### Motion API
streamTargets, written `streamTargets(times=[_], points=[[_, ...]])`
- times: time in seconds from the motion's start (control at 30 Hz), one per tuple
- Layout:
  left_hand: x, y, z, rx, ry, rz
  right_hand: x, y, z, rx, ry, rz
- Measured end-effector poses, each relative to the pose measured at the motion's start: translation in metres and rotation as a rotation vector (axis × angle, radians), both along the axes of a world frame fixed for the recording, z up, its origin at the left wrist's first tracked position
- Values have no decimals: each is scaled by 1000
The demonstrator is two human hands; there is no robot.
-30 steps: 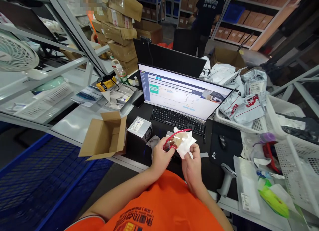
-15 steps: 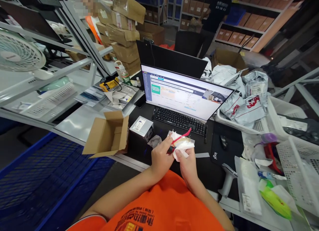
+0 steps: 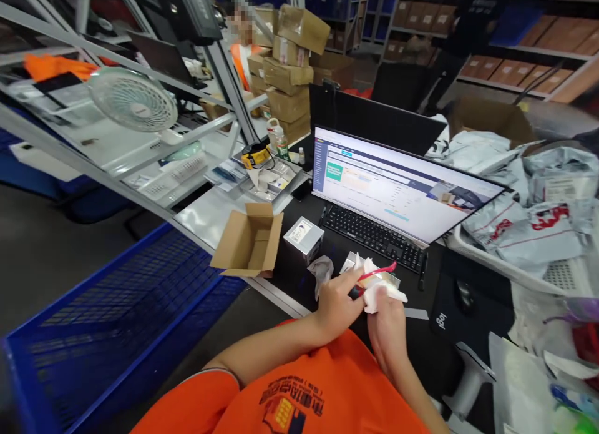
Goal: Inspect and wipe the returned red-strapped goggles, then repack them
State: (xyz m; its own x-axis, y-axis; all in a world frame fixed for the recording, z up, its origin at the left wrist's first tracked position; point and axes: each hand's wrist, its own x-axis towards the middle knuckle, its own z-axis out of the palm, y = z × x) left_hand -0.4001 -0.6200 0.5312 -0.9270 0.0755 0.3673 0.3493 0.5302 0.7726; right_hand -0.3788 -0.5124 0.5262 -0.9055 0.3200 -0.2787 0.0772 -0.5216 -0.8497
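Over the black desk mat, my left hand [image 3: 337,306] is closed on a pair of glasses. Their slim red temple [image 3: 380,271] sticks out to the right, and a dark lens shows in part beneath the fingers. My right hand [image 3: 389,321] pinches a crumpled white tissue [image 3: 384,293] against the glasses. The fingers and tissue cover most of the frame. Behind the hands lies a flat, clear-looking packet [image 3: 348,263], partly covered. A crumpled grey cloth [image 3: 322,269] rests left of my left hand, with a small silver box [image 3: 304,235] just beyond it.
An open cardboard box [image 3: 248,243] stands at the desk's left edge, above a blue basket [image 3: 107,309]. A monitor [image 3: 384,187] and keyboard [image 3: 374,234] are ahead. At right are a mouse [image 3: 465,295], a scanner [image 3: 470,381] and silver bags [image 3: 552,228]. A person [image 3: 468,40] stands behind.
The view has turned left, so the desk things appear farther right. Both hands keep their hold on the glasses and tissue, with the right fingers slightly shifted on the tissue.
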Motion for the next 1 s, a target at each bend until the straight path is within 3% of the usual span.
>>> streamTargets(times=[0.13, 0.33, 0.5, 0.73, 0.87, 0.93, 1.0], points=[[-2, -2, 2, 81, -66, 18, 2, 10, -3, -102, 17, 80], [1, -6, -2, 6, 25, -50, -2, 9, -8, 55, 61, 84], [-2, -13, 1, -16, 154, -106, -7, 2, 3, 13, 24, 22], [-9, -12, 13, 13, 96, -133, -27, 2, 19, -85, -26, -52], [-13, -12, 4, 86, -25, -104, -23, -17, 15, 104, 18, -187], [-14, -13, -2, 115, -74, -80, -18, -24, 13, 225, 28, -158], [-14, -14, -5, 122, -99, -67, -19, -23, 14, 218, 14, -90]])
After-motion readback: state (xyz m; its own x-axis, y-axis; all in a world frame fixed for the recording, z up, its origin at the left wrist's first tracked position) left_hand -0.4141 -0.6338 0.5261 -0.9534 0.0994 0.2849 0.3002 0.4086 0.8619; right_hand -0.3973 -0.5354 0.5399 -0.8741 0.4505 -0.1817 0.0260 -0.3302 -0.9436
